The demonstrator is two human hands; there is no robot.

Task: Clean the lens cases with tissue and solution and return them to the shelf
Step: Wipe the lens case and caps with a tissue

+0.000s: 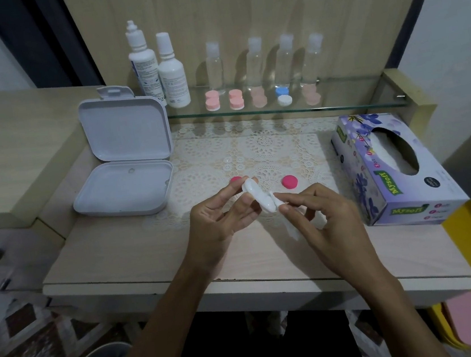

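The left hand pinches the light, stiff, likely slippery lens case by its ends while the right hand, at its 4 o'clock, pinches soft tissue against it.

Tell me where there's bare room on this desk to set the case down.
Free: the plain front strip between the white box and desk edge, and the lace mat left of the tissue box. Crowded: the glass shelf and around both pink caps.

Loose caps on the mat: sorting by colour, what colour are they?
Both loose caps are bright pink, per the head view.
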